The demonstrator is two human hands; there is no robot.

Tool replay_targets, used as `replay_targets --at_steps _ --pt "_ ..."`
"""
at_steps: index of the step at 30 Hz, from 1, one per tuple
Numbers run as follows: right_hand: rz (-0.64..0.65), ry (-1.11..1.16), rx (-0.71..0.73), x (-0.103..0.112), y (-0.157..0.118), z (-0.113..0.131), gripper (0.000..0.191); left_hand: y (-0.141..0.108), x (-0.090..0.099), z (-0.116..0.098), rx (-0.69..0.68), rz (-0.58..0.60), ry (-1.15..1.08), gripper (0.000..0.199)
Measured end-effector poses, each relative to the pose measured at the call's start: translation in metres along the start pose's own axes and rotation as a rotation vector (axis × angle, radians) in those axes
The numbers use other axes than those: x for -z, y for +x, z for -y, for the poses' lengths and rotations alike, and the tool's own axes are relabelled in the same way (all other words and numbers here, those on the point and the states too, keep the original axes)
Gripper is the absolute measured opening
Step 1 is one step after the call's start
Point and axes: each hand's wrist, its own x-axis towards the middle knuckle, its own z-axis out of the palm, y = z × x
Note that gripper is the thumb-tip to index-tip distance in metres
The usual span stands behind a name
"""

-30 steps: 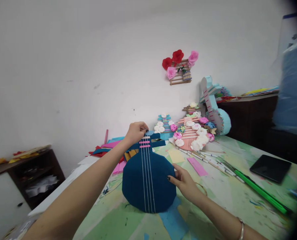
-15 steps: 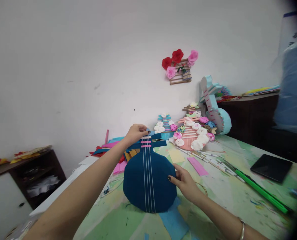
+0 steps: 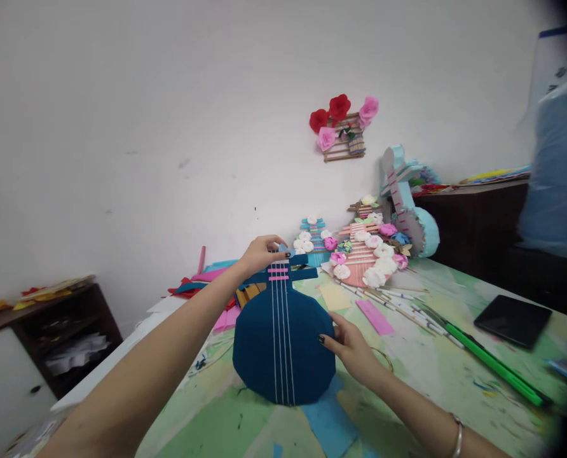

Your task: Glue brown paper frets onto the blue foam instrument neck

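Light blue paper sheet: laid flat on the paint-marked table, just in front of the paper guitar's base and partly under it.
Paper guitar: a dark blue model with four white strings, stood upright on the table; taken as the landmark here.
Right hand: pressed against the guitar's right edge, fingers curled onto the body, thumb tip on its face.
Left hand: raised at the guitar's head, fingertips pinched narrowly on a small light blue piece at the top.
Pink paper strip: lying flat to the right of the guitar.
Green stick: lying further right, beside a black tablet.
Flower-covered stick crafts: grouped behind the guitar, by the wall.
Paper roses: mounted on the wall above, beyond the guitar.
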Motion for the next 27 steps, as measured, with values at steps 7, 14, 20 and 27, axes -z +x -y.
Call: replay_targets --at_steps 7,14,20,27 --pt "-0.001 -0.037 0.007 0.000 -0.002 0.002 0.026 0.004 -0.002 -0.009 -0.095 0.034 0.084 0.014" --pt "-0.011 -0.063 0.009 0.001 -0.002 -0.001 0.025 0.011 -0.006 -0.008 -0.049 0.013 0.074 0.011" --pt "0.007 -0.049 0.018 0.001 -0.002 0.001 0.019 0.009 -0.010 -0.011 0.049 -0.037 0.022 0.013" --pt "-0.003 -0.044 0.013 0.000 -0.003 0.000 0.019 0.010 -0.012 -0.010 0.048 -0.040 -0.034 0.010"
